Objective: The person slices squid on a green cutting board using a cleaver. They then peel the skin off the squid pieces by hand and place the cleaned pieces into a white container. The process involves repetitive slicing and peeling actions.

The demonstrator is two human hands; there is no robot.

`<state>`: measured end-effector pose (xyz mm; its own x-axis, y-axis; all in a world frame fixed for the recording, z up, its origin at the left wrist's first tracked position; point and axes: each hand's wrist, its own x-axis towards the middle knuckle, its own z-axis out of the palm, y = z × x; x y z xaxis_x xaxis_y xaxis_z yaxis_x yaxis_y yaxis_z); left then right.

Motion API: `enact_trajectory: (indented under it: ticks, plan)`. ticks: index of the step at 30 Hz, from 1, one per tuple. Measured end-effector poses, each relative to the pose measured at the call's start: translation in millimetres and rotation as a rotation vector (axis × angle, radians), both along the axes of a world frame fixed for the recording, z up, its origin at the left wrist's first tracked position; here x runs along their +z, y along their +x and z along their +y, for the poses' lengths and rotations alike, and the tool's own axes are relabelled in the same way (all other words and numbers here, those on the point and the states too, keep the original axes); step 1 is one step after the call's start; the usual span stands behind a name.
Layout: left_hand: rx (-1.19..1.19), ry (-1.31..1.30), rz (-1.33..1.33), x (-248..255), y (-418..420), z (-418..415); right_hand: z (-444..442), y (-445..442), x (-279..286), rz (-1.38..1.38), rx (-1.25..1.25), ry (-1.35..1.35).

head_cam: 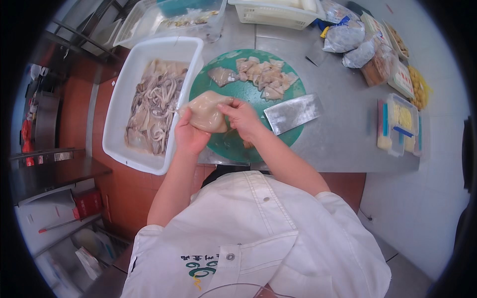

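Observation:
A pale, glossy squid body (209, 111) is held up between my two hands, over the left part of a round green cutting board (238, 91). My left hand (193, 133) supports it from below with the thumb on top. At its right side, the fingers of my right hand (240, 116) pinch the edge. Cut squid pieces (266, 76) lie heaped at the board's far side, with one larger flat piece (222, 76) to their left. A cleaver blade (293, 113) rests across the board's right edge; its handle cannot be made out.
A white plastic tub (115, 123) of squid and tentacles stands left of the board. Plastic baskets (274, 16) line the back of the steel table (346, 123). Bagged food (344, 35) and lidded containers (400, 121) sit along the right wall.

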<state>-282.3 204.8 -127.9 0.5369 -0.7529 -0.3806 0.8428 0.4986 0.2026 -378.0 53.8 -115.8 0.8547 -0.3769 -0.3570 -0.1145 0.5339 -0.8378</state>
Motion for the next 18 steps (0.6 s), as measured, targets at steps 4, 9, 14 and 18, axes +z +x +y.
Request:
enact_trajectory:
  ticks: [4,9,14,18]
  plan:
    - [-0.189,0.667,-0.240,-9,-11,-6,-21,-3,-16,0.007,0.024,-0.808]
    - [-0.037,0.988,-1.151,-20,-15,-15,-48,-10,3,0.128,0.463,-0.935]
    - [-0.476,0.615,-1.154,15,2,-35,-66,-11,2,0.027,0.610,-0.812]
    - [-0.540,0.637,-1.033,13,3,-42,-67,-10,-2,0.003,0.498,-0.721]
